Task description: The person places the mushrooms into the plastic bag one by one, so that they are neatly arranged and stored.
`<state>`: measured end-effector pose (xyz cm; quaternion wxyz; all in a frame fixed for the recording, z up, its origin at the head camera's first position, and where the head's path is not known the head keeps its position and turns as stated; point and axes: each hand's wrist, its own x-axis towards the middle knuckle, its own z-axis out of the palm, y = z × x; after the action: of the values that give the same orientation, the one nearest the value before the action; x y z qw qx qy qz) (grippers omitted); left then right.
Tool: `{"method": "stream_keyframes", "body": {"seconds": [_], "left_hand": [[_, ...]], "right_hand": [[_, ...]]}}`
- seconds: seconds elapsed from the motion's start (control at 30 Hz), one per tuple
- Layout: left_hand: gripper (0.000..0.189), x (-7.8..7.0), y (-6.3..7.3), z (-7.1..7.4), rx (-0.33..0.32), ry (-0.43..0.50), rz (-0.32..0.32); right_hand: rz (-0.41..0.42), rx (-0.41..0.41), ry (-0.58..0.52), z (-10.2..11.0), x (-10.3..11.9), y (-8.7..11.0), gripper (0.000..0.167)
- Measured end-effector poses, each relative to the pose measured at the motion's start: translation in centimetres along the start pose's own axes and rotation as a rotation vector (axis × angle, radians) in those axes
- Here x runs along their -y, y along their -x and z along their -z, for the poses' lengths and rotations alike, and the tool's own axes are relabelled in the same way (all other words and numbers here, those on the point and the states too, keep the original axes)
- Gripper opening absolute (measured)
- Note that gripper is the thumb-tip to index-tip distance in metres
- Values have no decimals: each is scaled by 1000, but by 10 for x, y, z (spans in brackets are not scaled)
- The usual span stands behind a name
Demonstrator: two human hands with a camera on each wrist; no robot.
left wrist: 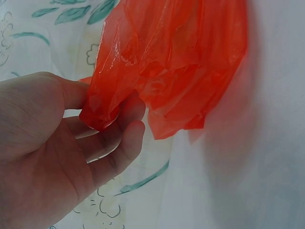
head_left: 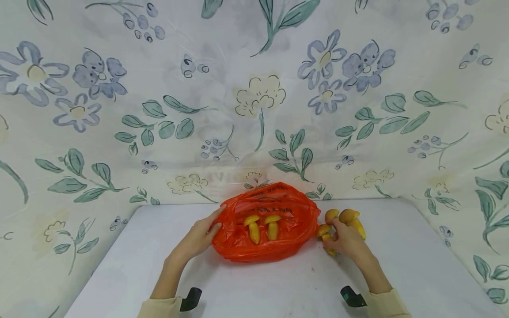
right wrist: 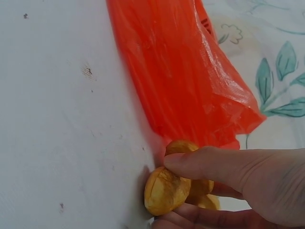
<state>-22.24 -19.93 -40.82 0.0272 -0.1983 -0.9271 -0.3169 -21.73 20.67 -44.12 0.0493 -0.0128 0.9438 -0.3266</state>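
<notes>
A red plastic bag (head_left: 270, 247) with dark print lies spread on the white table, its mouth facing up. Two yellow-brown mushrooms (head_left: 272, 229) rest inside it. My left hand (head_left: 199, 236) holds the bag's left edge; in the left wrist view the red film (left wrist: 102, 107) passes between thumb and fingers. To the right of the bag, my right hand (head_left: 350, 240) pinches a mushroom (head_left: 324, 230), with the thumb on its near side. In the right wrist view a rounded mushroom part (right wrist: 167, 191) shows below the thumb; the fingertips behind are partly hidden.
More mushrooms (head_left: 350, 215) lie beside the right hand, close to the bag's right edge. A floral cloth (head_left: 254, 110) hangs behind the white table (head_left: 159, 229). Black wrist mounts (head_left: 191, 299) show at both sleeves.
</notes>
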Motion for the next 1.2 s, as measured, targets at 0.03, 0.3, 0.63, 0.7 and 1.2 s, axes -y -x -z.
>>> {"method": "stream_keyframes", "body": {"seconds": [0.03, 0.3, 0.63, 0.7, 1.2], "left_hand": [[55, 0, 0, 0, -2, -4, -1], [56, -2, 0, 0, 7, 1, 15], [56, -2, 1, -1, 1, -3, 15], [56, -1, 2, 0, 1, -4, 24], [56, -1, 1, -3, 3, 1, 16]], "right_hand": [[7, -3, 4, 0, -1, 0, 59], [6, -8, 9, 2, -3, -1, 64], [-2, -13, -17, 3, -4, 0, 65], [12, -19, -34, 2, -3, -1, 64], [-11, -19, -57, 7, -4, 1, 62]]}}
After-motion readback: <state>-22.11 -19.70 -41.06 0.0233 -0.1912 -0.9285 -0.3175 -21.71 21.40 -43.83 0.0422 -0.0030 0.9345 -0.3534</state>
